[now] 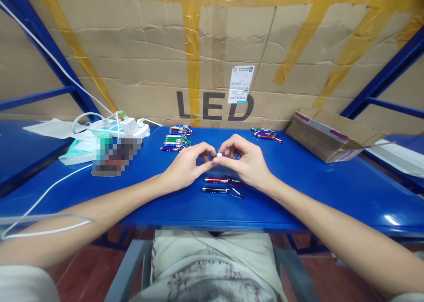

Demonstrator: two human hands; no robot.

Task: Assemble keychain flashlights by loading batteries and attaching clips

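left hand [183, 168] + right hand [249, 162]: fingers narrow, together pinch small white piece [219, 154] | both hover beyond red carabiner penlight [216, 180] | black carabiner penlight [214, 189] lies just nearside of it

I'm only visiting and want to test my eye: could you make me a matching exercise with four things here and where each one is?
Things:
1. White power strip
2. Open cardboard box
3. Black pen-shaped item
4. Small white piece

Places:
A. Between the left hand and the right hand
B. Toward the back left of the blue table
C. Nearer the table's front edge than the red pen-shaped item
D. On the table's right side

Pairs: 1-B, 2-D, 3-C, 4-A
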